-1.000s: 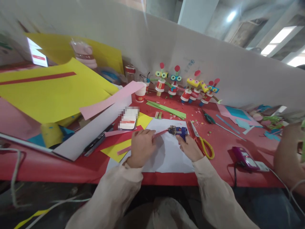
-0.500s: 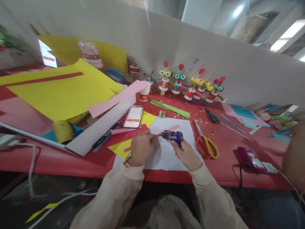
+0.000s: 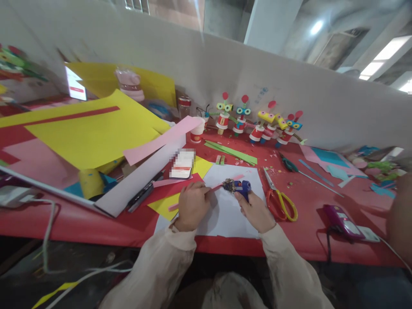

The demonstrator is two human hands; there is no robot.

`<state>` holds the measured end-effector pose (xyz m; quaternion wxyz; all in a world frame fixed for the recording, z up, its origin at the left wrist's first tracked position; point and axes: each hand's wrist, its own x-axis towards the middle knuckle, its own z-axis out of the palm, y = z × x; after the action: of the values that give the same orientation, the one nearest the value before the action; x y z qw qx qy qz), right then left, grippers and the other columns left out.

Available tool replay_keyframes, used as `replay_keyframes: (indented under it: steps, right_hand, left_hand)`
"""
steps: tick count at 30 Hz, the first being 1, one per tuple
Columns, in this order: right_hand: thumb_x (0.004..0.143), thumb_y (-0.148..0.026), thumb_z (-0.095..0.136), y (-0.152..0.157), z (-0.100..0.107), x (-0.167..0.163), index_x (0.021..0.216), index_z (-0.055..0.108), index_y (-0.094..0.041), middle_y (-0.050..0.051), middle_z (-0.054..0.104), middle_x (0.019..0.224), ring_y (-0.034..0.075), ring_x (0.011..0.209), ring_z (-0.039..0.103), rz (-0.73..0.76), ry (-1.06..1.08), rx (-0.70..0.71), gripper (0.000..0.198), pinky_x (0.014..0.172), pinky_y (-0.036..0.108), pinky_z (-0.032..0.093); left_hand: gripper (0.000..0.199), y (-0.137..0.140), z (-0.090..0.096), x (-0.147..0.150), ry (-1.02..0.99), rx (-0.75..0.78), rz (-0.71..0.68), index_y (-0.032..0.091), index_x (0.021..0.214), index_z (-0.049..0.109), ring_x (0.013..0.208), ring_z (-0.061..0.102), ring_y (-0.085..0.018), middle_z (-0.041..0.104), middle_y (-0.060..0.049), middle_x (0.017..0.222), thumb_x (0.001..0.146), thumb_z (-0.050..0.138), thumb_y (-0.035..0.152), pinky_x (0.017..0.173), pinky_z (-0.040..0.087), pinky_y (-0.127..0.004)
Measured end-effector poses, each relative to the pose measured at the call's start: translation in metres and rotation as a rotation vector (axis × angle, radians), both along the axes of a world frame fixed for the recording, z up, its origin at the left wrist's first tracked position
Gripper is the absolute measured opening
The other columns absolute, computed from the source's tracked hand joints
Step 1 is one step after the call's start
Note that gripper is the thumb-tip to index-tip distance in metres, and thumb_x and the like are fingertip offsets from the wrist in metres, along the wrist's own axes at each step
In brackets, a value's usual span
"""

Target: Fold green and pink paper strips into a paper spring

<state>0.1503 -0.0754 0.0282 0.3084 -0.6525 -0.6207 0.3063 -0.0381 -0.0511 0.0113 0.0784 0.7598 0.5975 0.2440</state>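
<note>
My left hand [image 3: 193, 207] is closed on a narrow pink paper strip [image 3: 216, 187], pressing it down near the white sheet's left side. The strip sticks out on both sides of the hand. In my right hand [image 3: 256, 211] is a blue glue gun [image 3: 240, 188], its nozzle crusted and dark, pointing left and touching or just above the strip. Beneath both lies the white paper [image 3: 230, 219]. Scissors [image 3: 279, 198] with red and yellow handles rest right of my right hand. Two small folded paper springs [image 3: 220, 160] lie beyond the sheet.
Several paper-cup robot figures [image 3: 240, 122] stand along the wall. Yellow sheets [image 3: 83, 137] and a phone [image 3: 182, 164] are on the left. To the right are pliers [image 3: 288, 163], a purple device [image 3: 341, 221] with a cable, and part of another person's arm [image 3: 399, 214].
The glue gun's nozzle has shifted slightly right along the pink strip. My left hand keeps its hold. The whole view has tilted a little, so the table sits lower.
</note>
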Motion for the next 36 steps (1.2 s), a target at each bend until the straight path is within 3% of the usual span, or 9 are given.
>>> replay_keyframes:
  steps: [6,11,17,19,21,23,27,31,36]
  right_hand:
    - [0.084,-0.048,0.042,0.007,0.02,0.064,0.109,0.054,-0.017,0.012,0.065,0.086,0.028,0.08,0.063,-0.186,-0.446,0.031,0.042,0.063,0.033,0.044]
    - [0.086,-0.035,0.041,0.014,0.009,0.145,0.112,0.05,-0.004,0.025,0.058,0.105,0.033,0.091,0.061,-0.447,-0.882,-0.184,0.041,0.072,0.04,0.044]
    - [0.08,-0.021,0.049,0.013,-0.008,0.176,0.111,0.053,-0.003,0.029,0.055,0.109,0.039,0.105,0.052,-0.554,-0.942,-0.113,0.036,0.082,0.051,0.039]
    - [0.079,-0.021,0.051,0.009,-0.006,0.148,0.112,0.055,-0.007,0.027,0.053,0.115,0.039,0.11,0.048,-0.53,-0.816,0.077,0.036,0.086,0.055,0.036]
    - [0.08,-0.025,0.05,0.005,-0.005,0.102,0.107,0.059,-0.014,0.018,0.059,0.108,0.031,0.103,0.053,-0.302,-0.454,0.26,0.031,0.087,0.048,0.04]
    - [0.079,-0.036,0.053,0.003,-0.006,0.05,0.104,0.061,-0.019,0.01,0.064,0.095,0.023,0.085,0.058,-0.092,0.062,0.187,0.031,0.074,0.038,0.047]
    - [0.069,-0.043,0.066,0.006,-0.009,-0.024,0.094,0.065,-0.017,0.004,0.063,0.076,0.015,0.069,0.056,-0.016,0.788,0.027,0.036,0.059,0.026,0.043]
    - [0.065,-0.039,0.072,0.009,-0.005,-0.043,0.069,0.068,-0.014,0.0,0.057,0.057,0.01,0.056,0.044,-0.078,0.908,0.095,0.025,0.054,0.024,0.036]
    - [0.063,-0.038,0.073,0.0,0.002,-0.046,0.071,0.069,-0.016,0.0,0.06,0.06,0.01,0.056,0.045,-0.073,0.922,0.077,0.024,0.055,0.024,0.036]
  left_hand:
    - [0.029,0.0,-0.003,0.0,0.056,0.015,-0.004,0.024,0.09,0.07,0.091,0.057,-0.024,0.066,-0.005,0.1,0.084,0.042,0.021,0.076,0.039,-0.037]
    - [0.029,-0.001,-0.006,0.002,0.151,0.081,-0.014,0.022,0.088,0.068,0.088,0.056,-0.025,0.066,-0.006,0.096,0.086,0.039,0.02,0.076,0.036,-0.039]
    - [0.028,-0.001,-0.002,0.003,0.161,0.097,-0.072,0.021,0.084,0.064,0.088,0.056,-0.026,0.064,-0.008,0.089,0.08,0.04,0.008,0.079,0.034,-0.039]
    - [0.029,-0.001,0.001,0.004,0.129,0.103,-0.032,0.021,0.085,0.063,0.089,0.056,-0.025,0.064,-0.008,0.09,0.079,0.039,0.006,0.08,0.035,-0.038]
    - [0.028,-0.002,0.006,0.006,0.048,0.091,0.021,0.02,0.087,0.062,0.09,0.057,-0.024,0.064,-0.007,0.092,0.079,0.038,0.006,0.08,0.037,-0.037]
    - [0.026,-0.005,0.014,0.007,-0.094,0.033,0.027,0.02,0.085,0.061,0.086,0.058,-0.022,0.065,-0.006,0.089,0.081,0.038,0.009,0.076,0.039,-0.034]
    - [0.023,-0.018,0.032,0.008,-0.366,-0.141,-0.136,0.019,0.078,0.06,0.075,0.059,-0.018,0.066,-0.004,0.079,0.084,0.038,0.018,0.067,0.041,-0.028]
    - [0.022,-0.027,0.045,0.006,-0.527,-0.217,-0.239,0.02,0.081,0.062,0.073,0.059,-0.016,0.067,-0.003,0.08,0.084,0.043,0.031,0.065,0.041,-0.025]
    - [0.025,-0.026,0.05,0.006,-0.573,-0.254,-0.168,0.019,0.072,0.063,0.067,0.057,-0.016,0.066,-0.002,0.07,0.08,0.048,0.037,0.062,0.04,-0.025]
